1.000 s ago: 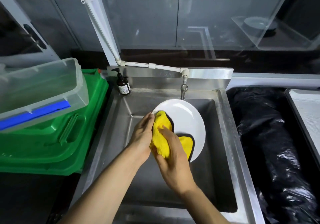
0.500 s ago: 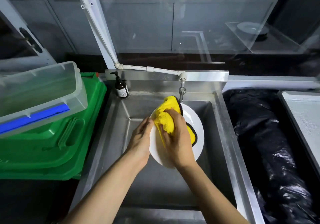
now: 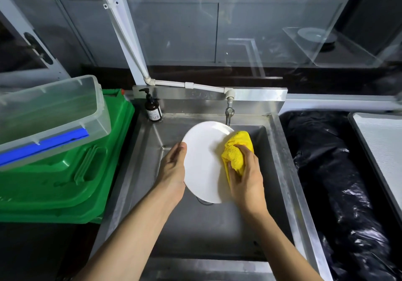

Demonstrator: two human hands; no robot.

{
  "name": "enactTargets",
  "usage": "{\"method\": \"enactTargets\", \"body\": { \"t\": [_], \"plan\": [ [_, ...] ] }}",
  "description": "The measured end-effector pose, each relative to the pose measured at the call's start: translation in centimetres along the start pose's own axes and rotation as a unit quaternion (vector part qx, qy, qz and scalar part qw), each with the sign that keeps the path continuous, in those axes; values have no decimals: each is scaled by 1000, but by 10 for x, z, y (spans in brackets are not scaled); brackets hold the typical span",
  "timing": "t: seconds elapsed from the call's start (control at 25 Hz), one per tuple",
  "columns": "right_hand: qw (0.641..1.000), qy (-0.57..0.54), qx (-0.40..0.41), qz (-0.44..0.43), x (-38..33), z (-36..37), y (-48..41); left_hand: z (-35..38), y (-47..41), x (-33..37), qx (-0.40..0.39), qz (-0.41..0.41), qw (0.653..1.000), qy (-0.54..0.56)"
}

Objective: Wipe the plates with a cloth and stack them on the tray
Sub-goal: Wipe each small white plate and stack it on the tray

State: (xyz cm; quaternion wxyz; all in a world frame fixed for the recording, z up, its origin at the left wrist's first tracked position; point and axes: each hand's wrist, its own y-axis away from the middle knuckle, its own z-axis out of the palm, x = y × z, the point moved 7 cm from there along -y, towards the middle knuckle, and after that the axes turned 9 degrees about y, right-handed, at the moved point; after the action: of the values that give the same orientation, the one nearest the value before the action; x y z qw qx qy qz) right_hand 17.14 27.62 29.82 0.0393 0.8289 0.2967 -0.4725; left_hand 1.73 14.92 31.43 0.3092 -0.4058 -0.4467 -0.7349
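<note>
Now the white plate (image 3: 202,156) is held tilted over the basin of the steel sink (image 3: 282,172), its face turned up toward the camera and its top edge just below the tap (image 3: 229,113). The left hand (image 3: 174,167) grips the plate at its left rim, thumb laid along the front edge and the other fingers hidden behind it. The right hand (image 3: 245,176) holds a bunched yellow cloth (image 3: 236,150), fingers curled over it and pressing it against the right side of the plate, so that the cloth covers that rim. A dark soap bottle (image 3: 153,108) with a pump top stands upright on the sink's back left corner. Left of the sink sits a green bin (image 3: 65,172) with a clear plastic container (image 3: 50,111) resting tilted on top of it. Right of the sink lies a black plastic bag (image 3: 326,172), and beyond it, at the frame's edge, a pale flat panel (image 3: 382,150) with a dark border, possibly a tray, though too little of it shows to be sure.
</note>
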Motion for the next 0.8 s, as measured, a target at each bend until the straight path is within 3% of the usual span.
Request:
{"method": "enactTargets", "body": {
  "t": [0.28, 0.6, 0.8],
  "plan": [
    [999, -7, -31, 21, -9, 17, 43, -2, -7, -4, 38, -3, 999, -8],
    [986, -21, -122, -110, -56, 38, 62, -1, -7, -1, 46, 0, 999, -13],
    [995, 22, -66, -72, -37, 29, 62, -3, -7, 5, 43, 20, 999, -26]
  ]
}}
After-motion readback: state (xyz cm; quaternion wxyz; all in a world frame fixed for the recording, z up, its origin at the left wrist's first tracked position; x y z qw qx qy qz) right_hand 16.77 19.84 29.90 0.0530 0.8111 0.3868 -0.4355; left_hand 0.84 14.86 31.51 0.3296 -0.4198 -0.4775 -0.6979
